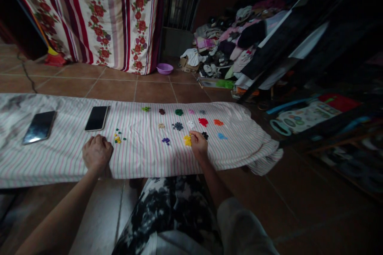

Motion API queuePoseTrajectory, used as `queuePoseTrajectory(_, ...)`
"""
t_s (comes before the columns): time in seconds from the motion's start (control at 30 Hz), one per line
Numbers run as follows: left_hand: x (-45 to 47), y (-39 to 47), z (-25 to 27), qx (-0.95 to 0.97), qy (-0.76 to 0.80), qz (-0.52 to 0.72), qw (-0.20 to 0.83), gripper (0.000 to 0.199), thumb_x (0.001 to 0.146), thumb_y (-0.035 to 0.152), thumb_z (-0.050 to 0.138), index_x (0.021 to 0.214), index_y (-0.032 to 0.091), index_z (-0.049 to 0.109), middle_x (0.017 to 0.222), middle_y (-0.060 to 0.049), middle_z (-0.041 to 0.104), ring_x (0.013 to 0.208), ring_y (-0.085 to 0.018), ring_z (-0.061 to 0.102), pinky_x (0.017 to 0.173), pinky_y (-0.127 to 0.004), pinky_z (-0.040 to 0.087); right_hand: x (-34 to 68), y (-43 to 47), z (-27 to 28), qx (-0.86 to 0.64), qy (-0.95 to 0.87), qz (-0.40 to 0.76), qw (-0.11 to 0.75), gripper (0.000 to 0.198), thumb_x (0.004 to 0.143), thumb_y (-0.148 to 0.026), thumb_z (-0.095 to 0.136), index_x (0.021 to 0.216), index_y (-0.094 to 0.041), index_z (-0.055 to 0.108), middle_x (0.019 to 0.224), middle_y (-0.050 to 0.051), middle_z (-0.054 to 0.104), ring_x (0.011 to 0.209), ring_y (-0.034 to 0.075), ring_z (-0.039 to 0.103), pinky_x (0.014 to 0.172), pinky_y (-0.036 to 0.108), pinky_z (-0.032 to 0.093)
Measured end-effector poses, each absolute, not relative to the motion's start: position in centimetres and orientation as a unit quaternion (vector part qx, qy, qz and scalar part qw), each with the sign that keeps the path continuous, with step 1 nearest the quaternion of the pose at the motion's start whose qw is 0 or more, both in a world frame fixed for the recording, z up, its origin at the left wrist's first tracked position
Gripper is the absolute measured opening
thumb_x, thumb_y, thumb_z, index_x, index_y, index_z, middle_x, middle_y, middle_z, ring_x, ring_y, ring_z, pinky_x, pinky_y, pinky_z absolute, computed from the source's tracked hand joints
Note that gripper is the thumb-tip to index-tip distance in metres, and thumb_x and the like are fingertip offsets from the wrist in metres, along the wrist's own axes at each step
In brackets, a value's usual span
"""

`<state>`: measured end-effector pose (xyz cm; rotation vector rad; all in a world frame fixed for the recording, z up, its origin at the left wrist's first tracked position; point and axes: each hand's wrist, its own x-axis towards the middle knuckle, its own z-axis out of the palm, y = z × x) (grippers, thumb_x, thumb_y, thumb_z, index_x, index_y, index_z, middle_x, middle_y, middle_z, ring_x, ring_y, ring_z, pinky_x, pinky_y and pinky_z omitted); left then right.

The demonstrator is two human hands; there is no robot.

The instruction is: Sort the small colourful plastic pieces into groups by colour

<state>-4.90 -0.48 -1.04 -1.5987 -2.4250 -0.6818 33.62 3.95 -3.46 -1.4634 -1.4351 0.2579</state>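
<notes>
Right hand (198, 144): fingers curled, tips pinched down at the yellow pile (187, 140); whether a piece is gripped, can't tell.
Left hand (97, 152): loosely fisted, knuckles up, resting on the striped cloth (143, 155).
Mixed pieces (118, 138): just beside left hand.
Phone (96, 118): beyond it.

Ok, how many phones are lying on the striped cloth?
2. One phone lies near the left end of the striped cloth, and the other phone lies just beyond the left hand. Both are face up, screens dark.
</notes>
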Motion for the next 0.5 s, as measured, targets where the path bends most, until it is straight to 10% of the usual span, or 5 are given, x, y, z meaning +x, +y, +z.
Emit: queuePoseTrajectory(0.5,-5.21,-0.28,-1.29,-0.545,-0.806,-0.219,0.077,0.021,0.078,0.023,0.043,0.09,0.016,0.059,0.093,-0.015,0.066,0.103,-0.029,0.057,0.087,-0.042,0.041,34.48,3.23,-4.06,-0.607,-0.661,0.079,0.434,0.028,0.078,-0.022,0.042,0.086,-0.021,0.069,0.089,0.006,0.071,0.089,0.022,0.061,0.09,0.04,0.046)
